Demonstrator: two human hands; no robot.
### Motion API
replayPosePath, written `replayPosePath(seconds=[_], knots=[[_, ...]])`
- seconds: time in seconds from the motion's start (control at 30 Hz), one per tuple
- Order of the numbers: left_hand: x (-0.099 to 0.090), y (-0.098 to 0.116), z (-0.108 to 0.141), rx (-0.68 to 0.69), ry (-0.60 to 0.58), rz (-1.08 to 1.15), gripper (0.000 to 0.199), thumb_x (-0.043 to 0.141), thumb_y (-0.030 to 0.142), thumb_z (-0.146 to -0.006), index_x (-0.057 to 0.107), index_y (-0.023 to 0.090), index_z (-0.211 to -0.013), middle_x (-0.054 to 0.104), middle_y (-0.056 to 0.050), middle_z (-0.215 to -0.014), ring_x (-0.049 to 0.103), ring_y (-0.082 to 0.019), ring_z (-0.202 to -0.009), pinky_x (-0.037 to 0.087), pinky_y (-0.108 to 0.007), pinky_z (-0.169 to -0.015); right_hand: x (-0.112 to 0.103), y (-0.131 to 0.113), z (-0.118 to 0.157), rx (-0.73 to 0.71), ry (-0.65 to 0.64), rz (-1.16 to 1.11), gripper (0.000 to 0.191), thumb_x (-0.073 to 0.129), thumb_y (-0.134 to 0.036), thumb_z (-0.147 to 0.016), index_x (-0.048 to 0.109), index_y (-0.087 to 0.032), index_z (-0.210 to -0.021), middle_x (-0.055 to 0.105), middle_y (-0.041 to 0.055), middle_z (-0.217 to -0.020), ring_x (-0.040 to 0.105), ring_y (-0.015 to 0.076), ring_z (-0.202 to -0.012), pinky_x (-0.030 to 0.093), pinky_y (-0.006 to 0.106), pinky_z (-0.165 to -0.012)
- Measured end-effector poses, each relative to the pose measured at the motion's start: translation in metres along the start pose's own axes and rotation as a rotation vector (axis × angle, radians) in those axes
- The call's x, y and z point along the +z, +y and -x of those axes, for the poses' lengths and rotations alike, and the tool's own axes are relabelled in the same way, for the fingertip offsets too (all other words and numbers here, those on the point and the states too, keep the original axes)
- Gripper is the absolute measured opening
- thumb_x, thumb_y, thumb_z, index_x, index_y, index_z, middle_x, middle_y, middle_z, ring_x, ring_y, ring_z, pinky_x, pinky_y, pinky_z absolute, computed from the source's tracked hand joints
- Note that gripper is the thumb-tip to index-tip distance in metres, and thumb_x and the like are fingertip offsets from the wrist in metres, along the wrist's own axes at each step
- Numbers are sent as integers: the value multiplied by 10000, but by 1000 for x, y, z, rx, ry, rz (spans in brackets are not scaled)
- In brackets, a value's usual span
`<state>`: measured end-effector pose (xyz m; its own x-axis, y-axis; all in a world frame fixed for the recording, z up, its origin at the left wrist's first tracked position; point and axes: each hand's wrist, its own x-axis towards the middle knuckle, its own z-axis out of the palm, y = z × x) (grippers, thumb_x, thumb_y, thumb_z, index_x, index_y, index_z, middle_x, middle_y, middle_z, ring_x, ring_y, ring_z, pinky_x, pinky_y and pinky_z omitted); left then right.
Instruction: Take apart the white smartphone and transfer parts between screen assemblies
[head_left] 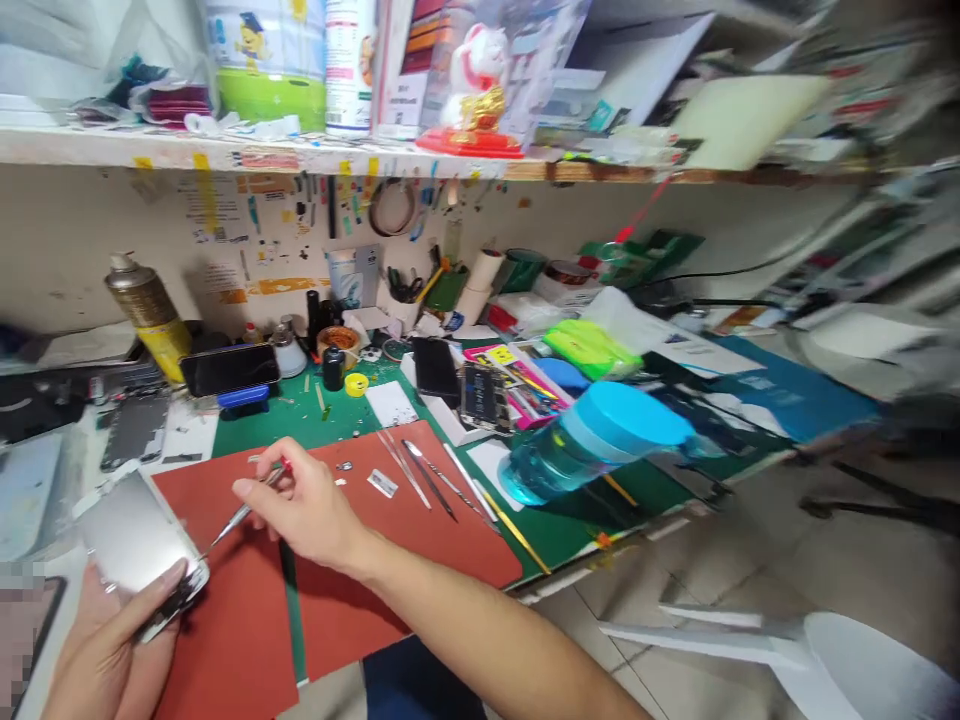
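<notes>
My left hand (124,640) grips a phone screen assembly (139,535) from below, its thumb pressed on the lower edge. The silvery back plate of the assembly faces up, and it is tilted above the red mat (225,620). Between the thumb and fingers of my right hand (311,505) is a slim screwdriver (238,517) with a red end. Its tip points down at the assembly's right corner; whether it touches I cannot tell. Tweezers (429,472) and other thin tools lie on the mat to the right, with a small silver piece (382,483) nearby.
A blue water bottle (592,440) stands right of the mat. Behind it lie an opened phone (484,395) and a bright green cloth-like bundle (592,345). A spray can (150,315) and a propped phone (229,370) are at back left. A crowded shelf (360,150) overhangs the bench.
</notes>
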<state>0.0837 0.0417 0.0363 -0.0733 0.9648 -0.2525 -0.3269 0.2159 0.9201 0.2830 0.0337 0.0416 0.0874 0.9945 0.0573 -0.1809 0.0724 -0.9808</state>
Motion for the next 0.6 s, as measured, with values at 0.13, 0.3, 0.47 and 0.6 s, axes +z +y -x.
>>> replayPosePath(seconds=[0.13,0.3,0.47,0.6], knots=[[2,-1,7,4,-97,70,780,951,79,-611,656,302,-1297,766,-19,-1206,746,-224,-1078,647,-278,-861,3,2,7,-23,5,-59,302,762,-403,-871,505,-255,-931,617,-73,-701,598,117,-549,452,233,-540],[-7,-4,11,-28,-65,99,785,934,91,-652,603,290,-1335,759,-16,-1090,735,-160,-924,601,-228,-786,3,3,11,27,-11,-20,348,739,-498,-921,486,-260,-939,617,-76,-614,509,107,-459,378,227,-462],[-10,-4,15,-30,-96,107,794,921,106,-683,565,299,-1366,749,-23,-1102,725,-169,-904,580,-243,-753,2,1,16,-1,-14,6,335,747,-481,-930,502,-254,-956,671,-43,-687,580,121,-533,440,245,-529],[-9,-3,15,-52,-89,100,843,924,117,-679,543,301,-1409,744,-38,-1132,721,-174,-896,574,-255,-743,3,0,17,35,-11,10,368,756,-520,-915,499,-258,-953,668,-46,-652,543,119,-486,406,239,-471]])
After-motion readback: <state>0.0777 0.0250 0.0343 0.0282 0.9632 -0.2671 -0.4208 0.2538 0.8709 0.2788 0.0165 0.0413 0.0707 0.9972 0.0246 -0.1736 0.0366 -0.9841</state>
